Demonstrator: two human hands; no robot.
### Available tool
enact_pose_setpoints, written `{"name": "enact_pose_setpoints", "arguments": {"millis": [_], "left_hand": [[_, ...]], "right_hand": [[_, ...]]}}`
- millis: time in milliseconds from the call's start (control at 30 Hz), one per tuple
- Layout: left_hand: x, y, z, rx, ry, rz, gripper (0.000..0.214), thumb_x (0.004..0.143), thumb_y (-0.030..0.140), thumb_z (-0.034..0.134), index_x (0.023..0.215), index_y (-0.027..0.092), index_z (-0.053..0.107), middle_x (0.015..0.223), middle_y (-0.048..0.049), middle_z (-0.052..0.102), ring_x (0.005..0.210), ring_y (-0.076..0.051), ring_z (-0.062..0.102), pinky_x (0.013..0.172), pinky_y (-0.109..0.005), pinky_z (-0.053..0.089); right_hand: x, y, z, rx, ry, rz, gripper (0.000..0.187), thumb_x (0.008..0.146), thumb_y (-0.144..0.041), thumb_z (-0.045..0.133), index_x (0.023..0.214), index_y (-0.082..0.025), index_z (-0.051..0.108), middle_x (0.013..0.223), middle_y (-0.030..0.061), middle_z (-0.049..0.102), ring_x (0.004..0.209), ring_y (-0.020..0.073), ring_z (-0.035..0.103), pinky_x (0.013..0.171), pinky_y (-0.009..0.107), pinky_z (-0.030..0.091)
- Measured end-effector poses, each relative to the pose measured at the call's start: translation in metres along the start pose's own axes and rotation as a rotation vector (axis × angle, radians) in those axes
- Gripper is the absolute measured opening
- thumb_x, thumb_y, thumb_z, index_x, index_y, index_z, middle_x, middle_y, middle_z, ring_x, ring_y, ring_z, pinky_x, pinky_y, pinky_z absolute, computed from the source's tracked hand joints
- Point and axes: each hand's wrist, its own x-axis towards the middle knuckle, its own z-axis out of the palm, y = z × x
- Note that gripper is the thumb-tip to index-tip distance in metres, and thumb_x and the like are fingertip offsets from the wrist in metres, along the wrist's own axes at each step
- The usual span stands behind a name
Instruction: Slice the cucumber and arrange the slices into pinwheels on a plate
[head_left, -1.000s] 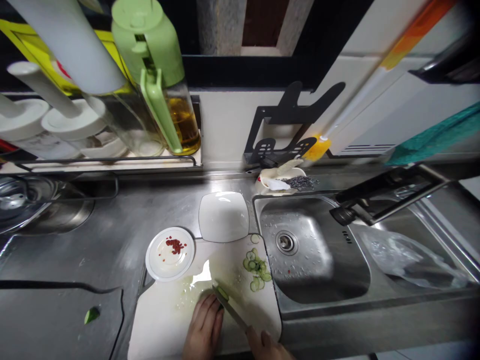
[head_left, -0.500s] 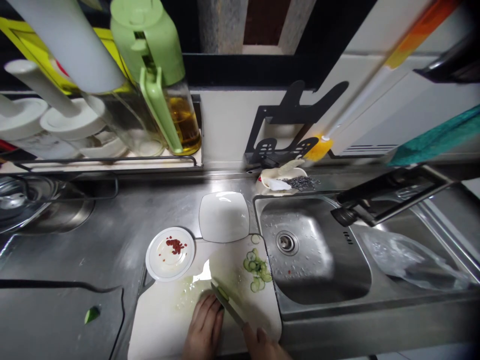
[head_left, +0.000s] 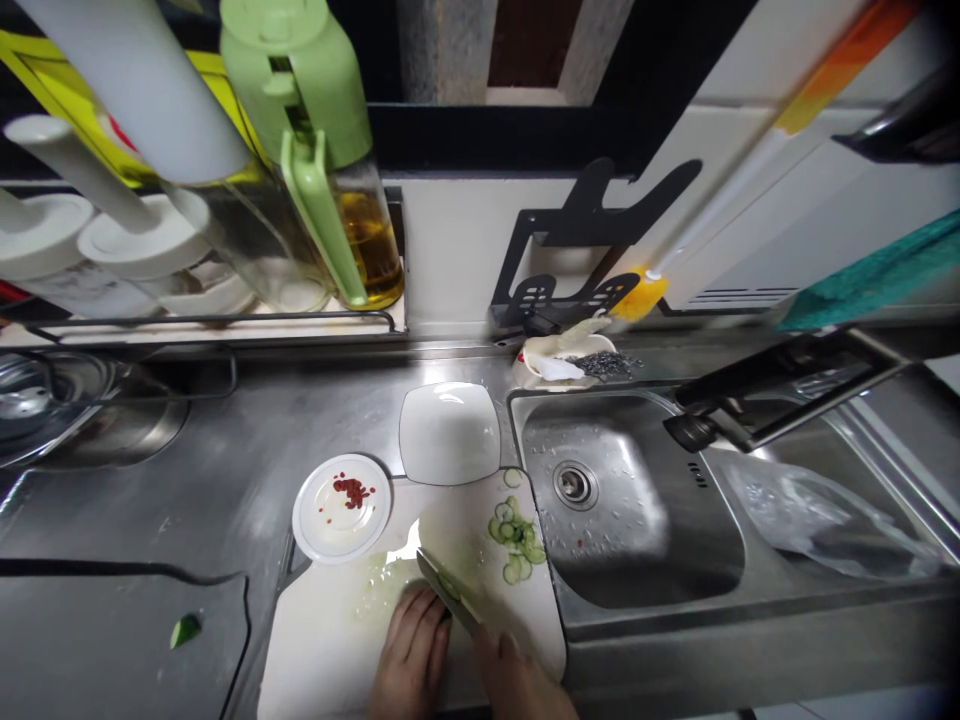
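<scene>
My right hand (head_left: 517, 675) is wrapped round the handle of a knife (head_left: 441, 582), whose blade points up and to the left above the white cutting board (head_left: 322, 640). Curled fingers of my left hand (head_left: 411, 645) press a cucumber onto the board, right beside the blade. Most of that cucumber is hidden under the fingers. A fresh cucumber slice (head_left: 450, 586) shows against the right side of the blade. Toward the board's right edge lies a loose pile of thin cucumber slices (head_left: 514, 535).
A round white plate (head_left: 311, 525) with chopped red bits overlaps the board's upper left. Behind the board stands a square white plate (head_left: 450, 435). The steel sink (head_left: 637, 480) borders the right side. A green cucumber end (head_left: 184, 630) lies far left.
The knife has shifted slightly up and left, its blade now lying a little flatter to view, and my right hand moved with it. My left hand stays nearly in place.
</scene>
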Motion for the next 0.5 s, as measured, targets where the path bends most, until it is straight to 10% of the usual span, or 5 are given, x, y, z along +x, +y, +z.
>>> {"name": "enact_pose_setpoints", "arguments": {"millis": [500], "left_hand": [[0.002, 0.004, -0.005, -0.017, -0.005, -0.062, 0.03, 0.093, 0.022, 0.045, 0.119, 0.02, 0.061, 0.113, -0.0067, 0.069, 0.109, -0.018, 0.063, 0.096, -0.035, 0.054]], "right_hand": [[0.009, 0.004, -0.005, 0.046, -0.048, 0.002, 0.064, 0.077, 0.009, 0.025, 0.126, -0.02, 0.055, 0.106, 0.0105, 0.069, 0.09, 0.0222, 0.068, 0.068, 0.028, 0.052]]}}
